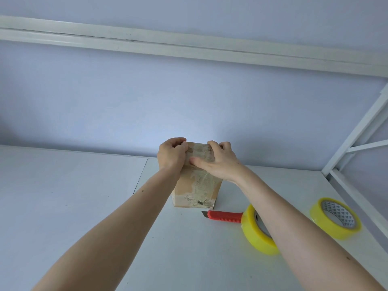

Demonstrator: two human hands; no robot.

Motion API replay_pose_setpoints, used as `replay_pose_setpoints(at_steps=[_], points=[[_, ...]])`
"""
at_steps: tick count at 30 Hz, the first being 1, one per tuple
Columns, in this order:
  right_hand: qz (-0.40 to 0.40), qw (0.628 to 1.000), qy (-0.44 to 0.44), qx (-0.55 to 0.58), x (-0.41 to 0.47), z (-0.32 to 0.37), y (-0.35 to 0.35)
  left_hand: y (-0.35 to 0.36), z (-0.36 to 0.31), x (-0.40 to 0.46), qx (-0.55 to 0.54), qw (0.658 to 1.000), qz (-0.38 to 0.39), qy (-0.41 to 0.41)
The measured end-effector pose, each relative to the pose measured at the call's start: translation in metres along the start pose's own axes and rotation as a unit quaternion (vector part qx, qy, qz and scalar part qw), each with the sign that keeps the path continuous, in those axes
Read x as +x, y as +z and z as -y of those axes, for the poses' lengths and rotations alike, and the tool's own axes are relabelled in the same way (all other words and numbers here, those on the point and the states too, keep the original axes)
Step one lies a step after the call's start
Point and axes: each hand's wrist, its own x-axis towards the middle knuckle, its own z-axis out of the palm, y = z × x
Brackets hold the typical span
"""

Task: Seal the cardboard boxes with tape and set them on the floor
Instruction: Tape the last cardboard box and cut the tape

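Head view:

- A small cardboard box (197,185) stands upright on the white counter (84,206), near its far edge and close to the pale blue wall (189,101).
- The near face of the box is worn: the top layer of card is torn away in a strip down its middle, and the ribbed layer underneath shows.
- The left hand (172,155) grips the top left corner of the box, with the fingers curled over the upper edge.
- The right hand (220,160) holds the top right of the box, its fingers bent over the upper edge and its thumb pressed flat across the near face, pointing left.
- Both forearms reach in from the bottom of the frame, bare to the elbow.
- A red box cutter (223,216) lies flat on the counter just in front of the box and to its right, with its blade tip out and pointing left.
- A yellow roll of tape (255,232) stands on its edge at the handle end of the cutter, touching it; the right forearm covers part of the roll.
- A second yellow roll (336,219) lies further right, near the counter's right edge, apart from the first roll.
- A white metal frame (357,131) rises at the right side of the counter, and a white rail (168,46) runs across the wall above.
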Motion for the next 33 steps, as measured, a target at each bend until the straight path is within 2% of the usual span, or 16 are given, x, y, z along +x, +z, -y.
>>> replay_pose_setpoints(at_steps=[5, 8, 11, 13, 17, 19, 22, 25, 27, 30, 33], points=[[-0.069, 0.996, 0.041, 0.035, 0.014, 0.001, 0.003, -0.001, 0.002, -0.002, 0.005, 1.0, 0.008, 0.011], [-0.115, 0.984, 0.078, 0.115, 0.027, 0.001, -0.001, -0.002, 0.005, -0.004, 0.003, 1.0, 0.013, 0.019], [-0.121, 0.97, 0.088, 0.192, 0.029, 0.0, -0.002, -0.003, 0.004, -0.005, -0.005, 1.0, 0.01, 0.011], [-0.106, 0.966, 0.082, 0.223, 0.025, -0.002, -0.004, -0.002, 0.003, -0.004, -0.012, 1.0, 0.006, 0.0], [0.028, 0.947, 0.096, 0.306, 0.004, -0.005, -0.015, -0.003, 0.001, -0.002, -0.017, 1.0, -0.002, -0.008], [0.037, 0.948, 0.085, 0.306, -0.003, -0.006, -0.016, -0.003, 0.0, -0.002, -0.012, 1.0, -0.001, -0.008], [-0.037, 0.95, 0.075, 0.302, 0.002, -0.007, -0.007, -0.002, 0.0, -0.004, 0.003, 1.0, 0.006, 0.006], [-0.119, 0.967, 0.088, 0.206, 0.014, -0.001, -0.002, -0.002, 0.002, -0.007, 0.018, 0.999, 0.012, 0.024], [-0.136, 0.98, 0.092, 0.113, 0.02, 0.007, -0.003, -0.004, 0.003, -0.008, 0.024, 0.999, 0.013, 0.027], [-0.104, 0.987, 0.093, 0.082, 0.025, 0.016, -0.003, -0.007, 0.003, -0.005, 0.014, 1.0, 0.01, 0.022], [-0.026, 0.986, 0.091, 0.136, 0.02, 0.013, -0.004, -0.008, 0.002, -0.004, 0.005, 1.0, 0.008, 0.016]])
